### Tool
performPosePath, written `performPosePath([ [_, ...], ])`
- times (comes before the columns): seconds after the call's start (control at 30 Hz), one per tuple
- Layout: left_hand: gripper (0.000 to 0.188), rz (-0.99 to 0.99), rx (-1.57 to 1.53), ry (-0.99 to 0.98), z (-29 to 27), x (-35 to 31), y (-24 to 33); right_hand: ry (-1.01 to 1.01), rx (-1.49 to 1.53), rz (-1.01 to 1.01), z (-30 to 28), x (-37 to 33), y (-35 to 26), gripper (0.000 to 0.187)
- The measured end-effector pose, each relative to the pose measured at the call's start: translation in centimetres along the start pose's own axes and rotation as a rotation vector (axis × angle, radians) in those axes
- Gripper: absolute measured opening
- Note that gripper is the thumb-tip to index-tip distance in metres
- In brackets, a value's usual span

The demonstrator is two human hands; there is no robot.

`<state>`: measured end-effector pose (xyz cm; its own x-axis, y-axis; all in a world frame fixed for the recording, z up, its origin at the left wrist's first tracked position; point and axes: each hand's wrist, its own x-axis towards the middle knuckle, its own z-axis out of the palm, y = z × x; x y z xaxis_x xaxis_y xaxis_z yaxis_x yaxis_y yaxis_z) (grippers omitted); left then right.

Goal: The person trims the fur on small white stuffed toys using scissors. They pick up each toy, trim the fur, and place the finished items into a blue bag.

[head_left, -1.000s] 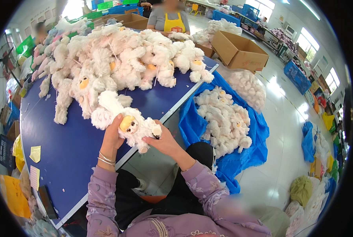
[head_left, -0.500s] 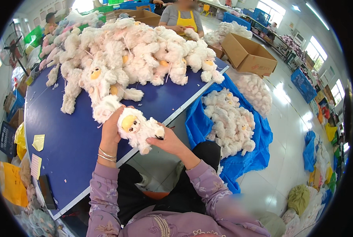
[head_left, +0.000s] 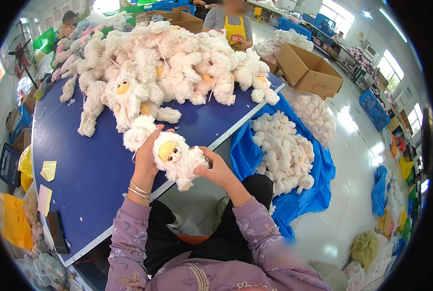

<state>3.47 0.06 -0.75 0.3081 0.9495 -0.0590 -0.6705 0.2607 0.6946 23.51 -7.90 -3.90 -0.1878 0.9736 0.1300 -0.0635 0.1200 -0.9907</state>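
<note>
Between my hands, over the front edge of the blue table, is a white plush doll [head_left: 181, 167] with a molded face and a yellow patch above its eyes. My left hand [head_left: 147, 150] is closed around its head end, where a fluffy white part sticks out beyond the fingers. With thumb and fingers, my right hand [head_left: 216, 168] grips the doll's lower side near a limb. Past my hands, a large heap of similar white plush dolls [head_left: 143, 63] covers the far part of the table [head_left: 95, 179], some with yellow-patched faces showing.
Right of the table, a blue sack [head_left: 318, 186] lies open on the floor with more dolls in it. Behind it are a bulging bag of white plush pieces [head_left: 313, 116] and a cardboard box [head_left: 313, 72]. Across the table stands a person in a yellow apron [head_left: 237, 31].
Both hands and the doll have shifted slightly right within the picture, as has the whole table scene. My right hand's thumb and fingers have moved a little on the doll's lower end.
</note>
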Motion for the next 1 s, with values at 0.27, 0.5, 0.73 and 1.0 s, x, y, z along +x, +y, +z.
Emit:
performPosePath([
  [0.27, 0.028, -0.038, -0.024, 0.033, -0.3, 0.1, -1.1, 0.069, -0.031, 0.100, 0.8, -0.2, 0.6, 0.060],
  [0.5, 0.028, 0.073, 0.003, 0.134, -0.7, 0.5, 0.1, 0.026, -0.093, 0.095, 0.8, -0.3, -0.1, 0.054],
  [0.73, 0.037, 0.128, 0.033, 0.102, -1.5, 0.4, 2.0, -0.045, -0.186, 0.186, 1.0, -0.1, -1.0, 0.062],
  [1.0, 0.033, 0.076, 0.111, 0.037, -1.9, 0.4, 3.5, -0.024, -0.199, 0.166, 0.3, -0.4, -1.3, 0.058],
])
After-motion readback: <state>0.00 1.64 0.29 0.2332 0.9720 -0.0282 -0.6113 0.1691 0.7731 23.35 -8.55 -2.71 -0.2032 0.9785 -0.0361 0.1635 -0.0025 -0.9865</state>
